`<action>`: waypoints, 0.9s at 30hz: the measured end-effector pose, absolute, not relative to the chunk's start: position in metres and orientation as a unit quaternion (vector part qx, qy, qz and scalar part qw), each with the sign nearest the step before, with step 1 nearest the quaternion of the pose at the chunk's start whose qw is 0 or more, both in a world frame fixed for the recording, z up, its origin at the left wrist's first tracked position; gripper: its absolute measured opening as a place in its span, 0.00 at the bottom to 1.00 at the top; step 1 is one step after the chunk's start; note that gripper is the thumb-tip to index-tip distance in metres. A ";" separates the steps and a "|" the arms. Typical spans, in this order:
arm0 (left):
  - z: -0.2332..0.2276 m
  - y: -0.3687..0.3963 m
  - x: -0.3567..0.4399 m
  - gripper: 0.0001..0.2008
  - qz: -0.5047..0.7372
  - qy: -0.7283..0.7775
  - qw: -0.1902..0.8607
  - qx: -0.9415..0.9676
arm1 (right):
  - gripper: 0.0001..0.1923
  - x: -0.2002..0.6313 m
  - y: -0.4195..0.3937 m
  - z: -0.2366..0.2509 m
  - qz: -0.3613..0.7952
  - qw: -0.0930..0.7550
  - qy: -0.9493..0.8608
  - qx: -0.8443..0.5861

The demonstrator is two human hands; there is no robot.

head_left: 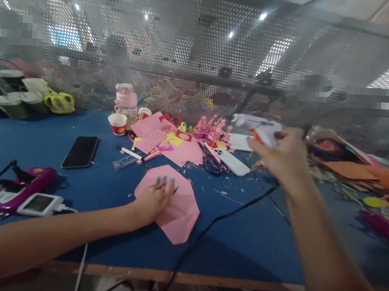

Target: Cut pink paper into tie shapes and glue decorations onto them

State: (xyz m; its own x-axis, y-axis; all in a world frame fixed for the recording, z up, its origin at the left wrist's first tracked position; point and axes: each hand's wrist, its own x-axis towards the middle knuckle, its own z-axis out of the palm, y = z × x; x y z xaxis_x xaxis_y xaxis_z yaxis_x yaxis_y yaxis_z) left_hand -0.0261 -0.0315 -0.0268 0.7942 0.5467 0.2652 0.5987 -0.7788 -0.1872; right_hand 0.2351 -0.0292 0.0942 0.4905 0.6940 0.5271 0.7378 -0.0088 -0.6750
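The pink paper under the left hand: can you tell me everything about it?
The pink paper looks thin, a many-sided sheet with straight edges and angled corners, seemingly faintly creased toward its lower right. It lies on the blue table, near its front edge. The left hand rests on it, hiding part.

On the table (248, 239): left of the paper sheet (181, 210), a phone (80, 152) and power strip (46, 176); behind and left, a pen (131, 153) and cup (117, 126); behind and right, scissors (210, 159); far right, blurred, apparently scraps (352, 170).
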 end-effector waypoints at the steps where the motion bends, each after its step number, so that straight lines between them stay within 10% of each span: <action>1: -0.025 -0.032 -0.026 0.19 -0.101 -0.301 0.130 -0.940 | 0.25 0.228 -0.025 0.090 -0.048 0.454 -0.497 -0.738; 10: -0.016 -0.028 -0.026 0.09 -0.159 -0.207 0.226 -0.939 | 0.27 0.177 -0.001 0.018 -0.085 0.342 -0.598 -0.720; 27: -0.020 -0.024 -0.026 0.18 -0.081 -0.346 0.065 -0.932 | 0.29 0.180 -0.009 -0.012 -0.072 0.261 -0.662 -0.699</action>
